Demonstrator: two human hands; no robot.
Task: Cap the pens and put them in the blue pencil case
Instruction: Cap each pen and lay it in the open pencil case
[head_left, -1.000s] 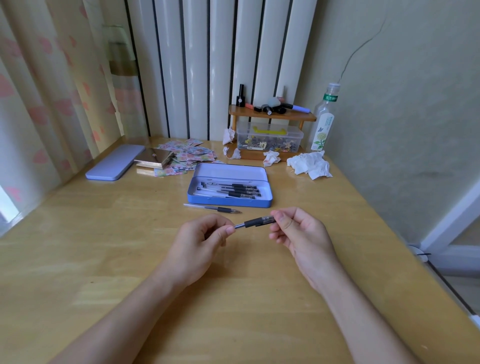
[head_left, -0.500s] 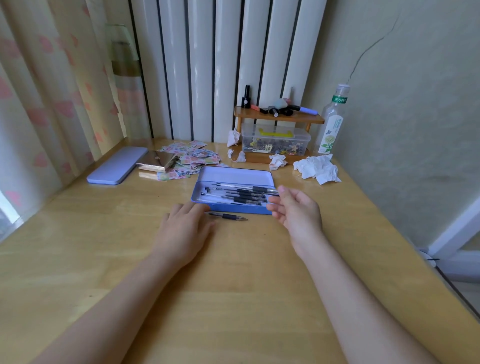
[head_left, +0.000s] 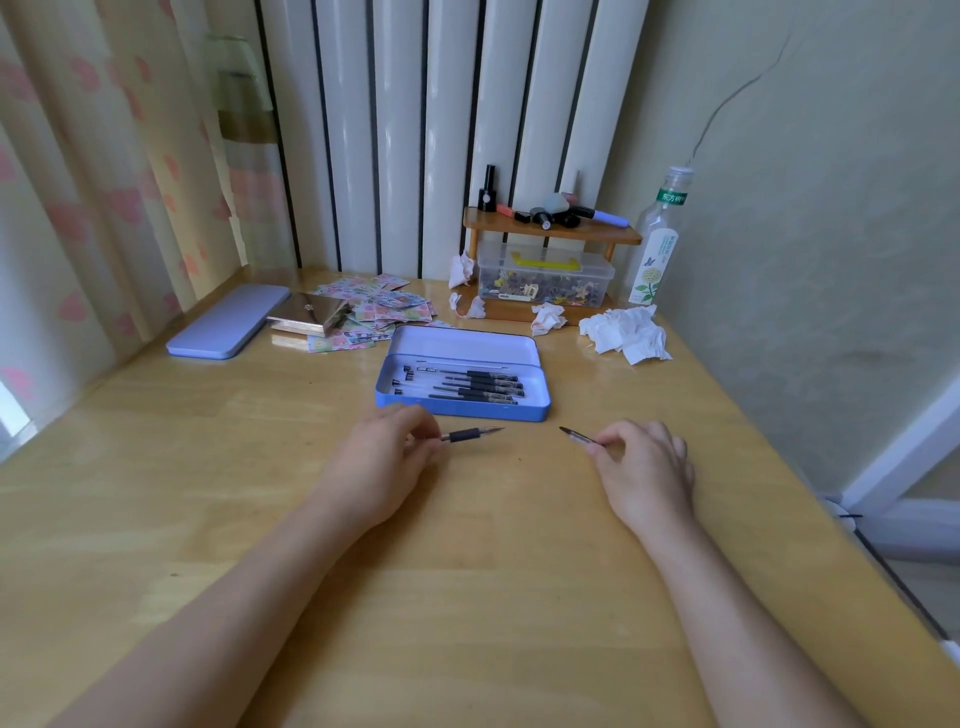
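Left hand (head_left: 379, 467) pinches an uncapped pen (head_left: 470, 434), tip pointing right; right hand (head_left: 644, 467) pinches its cap (head_left: 579, 437), pointing left, apart; blue pencil case (head_left: 462, 410) just beyond.

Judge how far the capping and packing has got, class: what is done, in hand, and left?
Done: several capped pens lie in the open blue pencil case. In hand: the left hand holds an uncapped pen, the right hand what looks like its cap. Left: cap that pen and put it in the case.
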